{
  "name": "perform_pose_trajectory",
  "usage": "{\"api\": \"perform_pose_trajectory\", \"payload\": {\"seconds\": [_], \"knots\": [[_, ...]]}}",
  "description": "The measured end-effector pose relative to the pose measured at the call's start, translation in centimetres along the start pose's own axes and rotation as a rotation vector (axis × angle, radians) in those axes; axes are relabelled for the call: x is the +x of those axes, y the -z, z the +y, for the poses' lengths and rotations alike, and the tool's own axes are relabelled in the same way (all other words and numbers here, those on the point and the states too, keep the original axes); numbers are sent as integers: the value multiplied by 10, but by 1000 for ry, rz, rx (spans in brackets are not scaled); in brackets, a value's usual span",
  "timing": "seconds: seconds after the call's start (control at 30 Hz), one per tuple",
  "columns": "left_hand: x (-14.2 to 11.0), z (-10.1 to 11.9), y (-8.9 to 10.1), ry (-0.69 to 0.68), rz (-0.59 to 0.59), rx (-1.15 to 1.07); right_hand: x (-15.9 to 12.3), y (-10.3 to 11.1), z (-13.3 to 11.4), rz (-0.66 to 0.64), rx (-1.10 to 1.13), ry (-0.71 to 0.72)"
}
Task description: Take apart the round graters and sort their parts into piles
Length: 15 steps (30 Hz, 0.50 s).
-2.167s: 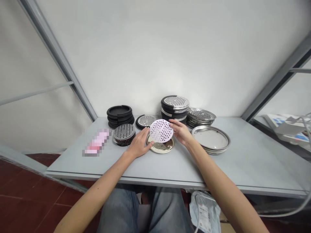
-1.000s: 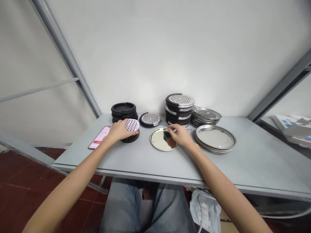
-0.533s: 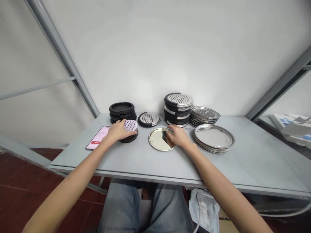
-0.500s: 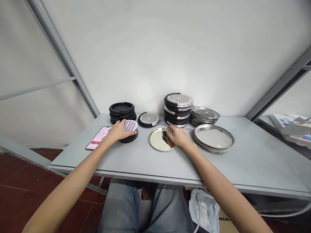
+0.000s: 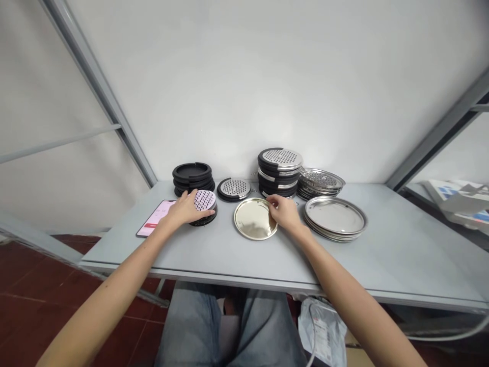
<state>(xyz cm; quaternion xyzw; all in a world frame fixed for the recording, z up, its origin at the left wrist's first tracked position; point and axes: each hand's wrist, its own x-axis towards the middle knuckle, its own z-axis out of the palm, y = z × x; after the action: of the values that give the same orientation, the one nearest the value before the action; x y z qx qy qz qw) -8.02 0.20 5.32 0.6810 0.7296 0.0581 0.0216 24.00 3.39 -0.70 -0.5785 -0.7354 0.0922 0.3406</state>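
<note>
My left hand (image 5: 184,207) curls its thumb and fingers round the edge of a pale perforated disc (image 5: 205,200). Black discs (image 5: 206,219) lie under that disc, partly hidden. At the centre of the table, my right hand (image 5: 284,211) pinches the right rim of a shiny round metal plate (image 5: 254,220), which looks slightly tilted. Just behind is a perforated metal disc with a black half-ring (image 5: 234,188). More such discs form a tall stack (image 5: 280,171) behind my right hand. A pile of round metal plates (image 5: 336,216) stands to its right.
Black rings (image 5: 192,176) are stacked at the back left, above a phone (image 5: 156,216) with a lit screen. Perforated metal discs (image 5: 323,181) are piled at the back right, by the wall. Grey metal posts (image 5: 103,97) rise at both sides. A plastic packet (image 5: 321,326) sits below the table edge.
My right hand has shifted slightly right, from over the plate to its rim, and the plate's reflection has changed. My left hand stays on the pale disc.
</note>
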Motion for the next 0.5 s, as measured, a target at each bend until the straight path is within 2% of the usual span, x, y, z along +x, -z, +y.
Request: {"api": "perform_pose_trajectory", "payload": {"seconds": [0.1,0.23,0.3,0.4,0.43,0.5], "knots": [[-16,10,1,-79,152,52,-5,10,-5,121,54,18],[-40,31,-9,-317,327,-34,-23,35,-3,352,57,-81],[-50,41,-17,-512,330,-100,-33,55,7,478,26,-154],[-56,55,-31,-863,267,-166,-46,93,33,601,-12,-295],[-54,60,-35,-929,264,-191,-49,106,43,637,-32,-354],[-47,70,-42,-965,300,-244,-52,128,63,659,-88,-465]]}}
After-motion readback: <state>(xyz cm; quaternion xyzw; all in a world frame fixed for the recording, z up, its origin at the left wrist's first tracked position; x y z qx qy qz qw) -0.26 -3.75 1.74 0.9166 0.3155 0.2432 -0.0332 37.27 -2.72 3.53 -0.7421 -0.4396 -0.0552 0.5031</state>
